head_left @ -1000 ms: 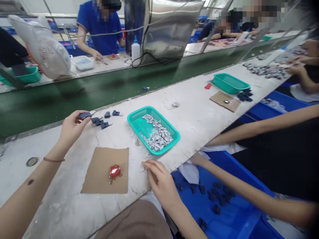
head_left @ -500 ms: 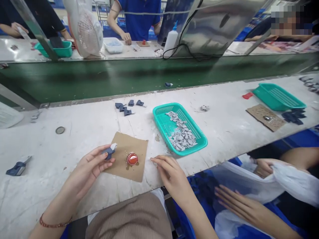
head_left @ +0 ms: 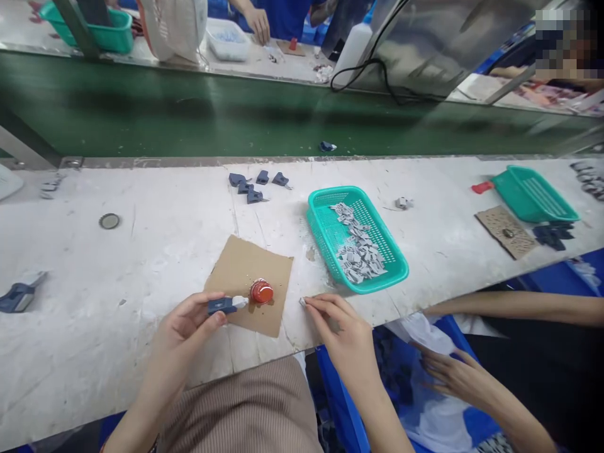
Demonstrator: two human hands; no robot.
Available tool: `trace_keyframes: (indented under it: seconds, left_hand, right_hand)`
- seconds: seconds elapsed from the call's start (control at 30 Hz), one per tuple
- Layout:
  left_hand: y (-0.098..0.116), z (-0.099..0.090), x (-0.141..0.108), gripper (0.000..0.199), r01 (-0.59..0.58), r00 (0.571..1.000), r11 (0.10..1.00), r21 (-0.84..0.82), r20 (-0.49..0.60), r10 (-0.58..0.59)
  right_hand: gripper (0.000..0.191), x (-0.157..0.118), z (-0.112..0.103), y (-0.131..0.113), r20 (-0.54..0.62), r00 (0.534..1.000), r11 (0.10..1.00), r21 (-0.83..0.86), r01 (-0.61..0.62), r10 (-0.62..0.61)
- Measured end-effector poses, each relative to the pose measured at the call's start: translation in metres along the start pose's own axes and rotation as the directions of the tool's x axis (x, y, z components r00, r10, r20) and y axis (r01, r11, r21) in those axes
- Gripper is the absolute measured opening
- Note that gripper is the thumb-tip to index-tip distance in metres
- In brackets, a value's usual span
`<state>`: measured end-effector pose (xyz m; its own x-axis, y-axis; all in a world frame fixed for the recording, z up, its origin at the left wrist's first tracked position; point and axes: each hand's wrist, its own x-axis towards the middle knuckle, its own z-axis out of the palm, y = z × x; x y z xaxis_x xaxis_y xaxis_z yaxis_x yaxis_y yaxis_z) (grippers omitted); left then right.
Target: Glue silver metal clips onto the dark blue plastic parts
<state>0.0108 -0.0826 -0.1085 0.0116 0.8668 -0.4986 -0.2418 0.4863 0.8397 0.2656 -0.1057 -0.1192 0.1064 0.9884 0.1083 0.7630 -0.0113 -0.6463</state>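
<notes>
Between the thumb and fingers of my left hand [head_left: 191,324] is a dark blue plastic part [head_left: 223,306] with a whitish tip pointing right. It hovers over a brown cardboard square [head_left: 268,321], beside a small red cap [head_left: 262,291] with wet drops around it. My right hand [head_left: 342,324] pinches a small grey piece [head_left: 302,302] just right of the cardboard. Beyond that hand sits a green basket [head_left: 325,258] with many small grey pieces [head_left: 361,258] inside.
Several dark blue parts [head_left: 255,196] lie at the table's back. A bottle cap [head_left: 109,221] and another blue part [head_left: 19,297] are at left. At right, a co-worker's hands [head_left: 448,371] handle a white bag over a blue bin; a second green basket [head_left: 533,195] stands behind.
My left hand has turned the blue part so its tip points right, close to the red cap. The camera view has tilted down. The co-worker's arms have shifted at the white bag.
</notes>
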Motion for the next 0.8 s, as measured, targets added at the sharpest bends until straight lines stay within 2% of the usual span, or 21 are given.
trace_keyframes:
  seconds: [0.17,0.27,0.43,0.53,0.6,0.67,0.73,0.8]
  left_hand:
    - [-0.007,0.003,0.003,0.015,-0.114,0.993,0.993,0.037,0.038,0.113]
    - [-0.008,0.006,0.002,0.008,-0.196,0.980,0.979,0.051,0.048,0.194]
    - [-0.008,0.006,0.002,0.016,-0.169,0.984,0.985,0.043,0.059,0.166]
    - [-0.008,0.004,0.003,0.013,-0.151,0.987,0.986,0.069,0.068,0.146]
    - [-0.006,0.003,0.003,0.015,-0.094,0.992,0.994,0.049,0.087,0.089]
    - [-0.002,0.002,0.002,0.016,0.020,0.990,0.999,-0.028,0.141,-0.016]
    - [0.003,0.001,0.001,0.016,0.168,0.963,0.979,-0.116,0.233,-0.137]
    - [0.007,0.000,0.000,0.019,0.296,0.918,0.942,-0.155,0.320,-0.235]
  right_hand:
    - [0.012,0.000,0.001,-0.001,0.028,0.989,0.988,-0.043,0.148,-0.147]
    - [0.016,0.002,0.000,0.000,0.052,0.985,0.982,-0.079,0.170,-0.166]
    - [0.015,0.007,-0.004,-0.001,0.106,0.982,0.983,-0.083,0.163,-0.154]
    - [0.013,0.013,-0.007,-0.009,0.121,0.987,0.993,-0.031,0.113,-0.109]
    - [0.012,0.019,-0.009,-0.020,0.122,0.988,0.996,0.023,0.089,-0.092]
    - [0.012,0.027,-0.010,-0.034,0.120,0.988,0.994,0.058,0.096,-0.102]
    - [0.013,0.034,-0.010,-0.048,0.129,0.983,0.990,0.065,0.125,-0.132]
    - [0.013,0.040,-0.008,-0.059,0.147,0.974,0.984,0.062,0.166,-0.174]
